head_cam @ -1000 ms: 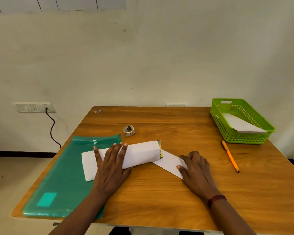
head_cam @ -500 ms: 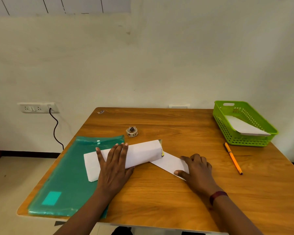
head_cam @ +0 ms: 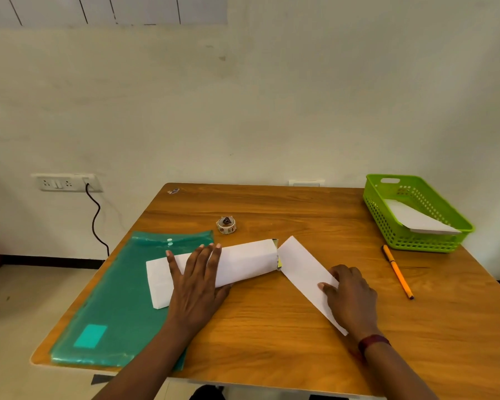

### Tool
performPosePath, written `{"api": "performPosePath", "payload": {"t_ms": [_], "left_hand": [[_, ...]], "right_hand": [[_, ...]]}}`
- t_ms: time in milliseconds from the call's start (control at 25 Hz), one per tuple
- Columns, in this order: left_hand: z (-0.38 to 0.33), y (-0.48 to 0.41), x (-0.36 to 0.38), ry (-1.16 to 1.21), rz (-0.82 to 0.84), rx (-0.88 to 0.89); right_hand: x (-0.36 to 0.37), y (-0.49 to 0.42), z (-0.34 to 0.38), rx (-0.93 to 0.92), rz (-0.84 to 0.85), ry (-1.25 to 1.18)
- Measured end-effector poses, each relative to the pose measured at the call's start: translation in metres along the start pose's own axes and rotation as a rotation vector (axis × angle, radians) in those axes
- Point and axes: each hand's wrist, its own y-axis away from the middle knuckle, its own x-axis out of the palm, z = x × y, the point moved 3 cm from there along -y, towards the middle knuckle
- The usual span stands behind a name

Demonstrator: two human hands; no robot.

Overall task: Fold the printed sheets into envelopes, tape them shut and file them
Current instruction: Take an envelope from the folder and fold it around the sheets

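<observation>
Your single view comes from the wide-angle camera on your head, facing forward and down. The table (head_cam: 272,327) fills the lower half of the frame at close range; the wall (head_cam: 272,111) takes the upper half. Your left hand (head_cam: 197,287) and right hand (head_cam: 351,295) sit near the lens, low centre, forearms entering from the bottom edge.
</observation>
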Motion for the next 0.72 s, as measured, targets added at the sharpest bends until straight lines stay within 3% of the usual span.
{"api": "performPosePath", "payload": {"t_ms": [160, 280, 720], "left_hand": [[-0.001, -0.001, 0.001, -0.003, 0.005, 0.008], [-0.002, -0.002, 0.0, -0.009, 0.027, 0.018], [-0.001, -0.01, -0.001, -0.005, 0.108, 0.07]], "right_hand": [[-0.011, -0.001, -0.02, 0.058, -0.178, -0.214], [-0.019, -0.007, -0.028, 0.006, -0.246, -0.245], [-0.032, -0.017, -0.037, -0.209, -0.197, -0.138]]}}
